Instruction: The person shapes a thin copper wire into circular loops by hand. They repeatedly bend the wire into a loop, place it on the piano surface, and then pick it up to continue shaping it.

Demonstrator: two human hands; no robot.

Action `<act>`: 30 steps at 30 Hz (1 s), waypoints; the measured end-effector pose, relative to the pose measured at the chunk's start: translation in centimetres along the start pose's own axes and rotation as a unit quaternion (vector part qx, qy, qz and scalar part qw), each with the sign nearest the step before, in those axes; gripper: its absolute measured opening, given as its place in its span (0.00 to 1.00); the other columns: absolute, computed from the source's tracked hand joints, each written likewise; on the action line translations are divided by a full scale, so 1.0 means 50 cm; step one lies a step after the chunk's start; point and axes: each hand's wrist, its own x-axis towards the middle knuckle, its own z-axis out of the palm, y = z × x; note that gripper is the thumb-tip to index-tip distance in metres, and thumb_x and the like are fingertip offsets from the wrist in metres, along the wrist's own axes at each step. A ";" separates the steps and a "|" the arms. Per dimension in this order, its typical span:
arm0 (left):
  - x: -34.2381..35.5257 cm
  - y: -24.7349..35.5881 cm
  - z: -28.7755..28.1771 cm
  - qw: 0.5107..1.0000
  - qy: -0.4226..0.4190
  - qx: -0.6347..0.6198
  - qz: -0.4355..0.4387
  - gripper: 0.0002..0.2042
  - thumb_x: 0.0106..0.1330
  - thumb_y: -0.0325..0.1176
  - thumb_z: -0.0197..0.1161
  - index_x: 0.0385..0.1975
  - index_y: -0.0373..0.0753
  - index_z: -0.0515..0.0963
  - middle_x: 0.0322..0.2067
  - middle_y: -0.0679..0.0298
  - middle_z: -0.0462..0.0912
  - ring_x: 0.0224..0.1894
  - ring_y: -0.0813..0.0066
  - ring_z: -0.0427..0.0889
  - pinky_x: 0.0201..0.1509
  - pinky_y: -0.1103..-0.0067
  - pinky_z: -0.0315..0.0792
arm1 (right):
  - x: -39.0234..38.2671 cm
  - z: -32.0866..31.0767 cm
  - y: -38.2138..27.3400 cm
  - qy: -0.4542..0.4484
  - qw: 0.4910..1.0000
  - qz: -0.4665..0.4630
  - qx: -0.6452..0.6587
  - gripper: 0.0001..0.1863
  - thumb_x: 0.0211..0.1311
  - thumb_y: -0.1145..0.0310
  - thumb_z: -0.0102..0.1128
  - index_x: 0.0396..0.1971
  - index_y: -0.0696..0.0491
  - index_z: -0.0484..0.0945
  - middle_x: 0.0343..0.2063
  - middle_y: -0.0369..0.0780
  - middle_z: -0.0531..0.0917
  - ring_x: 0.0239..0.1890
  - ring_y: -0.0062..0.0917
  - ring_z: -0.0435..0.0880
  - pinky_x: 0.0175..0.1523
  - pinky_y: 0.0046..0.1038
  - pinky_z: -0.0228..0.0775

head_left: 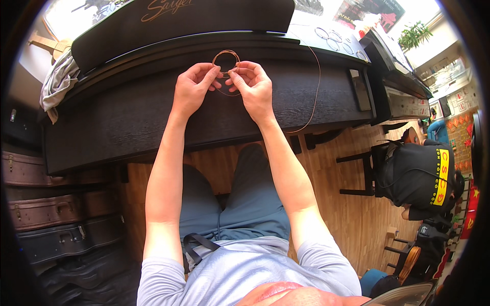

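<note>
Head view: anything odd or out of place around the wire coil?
Mostly tidy. Both hands, left and right, pinch a copper wire coil over the closed piano lid. Its loose tail trails off the front edge. A grey cloth lies bunched at the piano's left end.

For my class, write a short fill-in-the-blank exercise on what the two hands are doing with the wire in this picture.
1. The left hand and the right hand together hold a thin copper-coloured wire wound into a ____.
2. The hands work above a closed ____ piano.
3. A loose end of the wire trails off toward the person's ____ side.
4. The floor under the piano is made of ____.

Missing words: coil; black; right; wood
</note>
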 end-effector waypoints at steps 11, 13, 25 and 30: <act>0.002 0.002 0.000 1.000 -0.010 -0.006 0.010 0.12 0.74 0.36 0.62 0.44 0.33 0.83 0.33 0.64 0.86 0.33 0.79 0.84 0.38 0.83 0.77 | 0.001 -0.001 0.001 0.007 1.000 -0.006 0.001 0.10 0.68 0.77 0.62 0.46 0.60 0.73 0.37 0.42 0.84 0.36 0.23 0.87 0.40 0.23 0.82; 0.001 0.001 0.002 1.000 -0.014 0.007 0.006 0.11 0.73 0.37 0.62 0.43 0.34 0.83 0.33 0.65 0.86 0.33 0.80 0.84 0.38 0.83 0.76 | 0.002 0.000 0.001 0.012 1.000 -0.002 0.016 0.10 0.68 0.77 0.62 0.46 0.60 0.73 0.35 0.41 0.85 0.35 0.23 0.87 0.40 0.23 0.82; -0.006 -0.001 0.014 0.997 -0.025 0.078 0.010 0.11 0.72 0.37 0.63 0.40 0.34 0.83 0.27 0.68 0.84 0.30 0.82 0.82 0.36 0.83 0.76 | 0.001 -0.012 -0.004 0.014 0.999 0.010 0.042 0.08 0.68 0.74 0.63 0.44 0.60 0.78 0.36 0.41 0.87 0.32 0.19 0.85 0.38 0.20 0.77; -0.006 -0.005 0.014 0.995 -0.021 0.093 0.017 0.11 0.72 0.37 0.64 0.39 0.34 0.84 0.25 0.67 0.83 0.28 0.83 0.81 0.35 0.83 0.75 | 0.000 -0.004 -0.006 0.028 0.999 0.017 0.008 0.09 0.67 0.73 0.64 0.43 0.60 0.79 0.35 0.40 0.87 0.31 0.18 0.84 0.38 0.20 0.77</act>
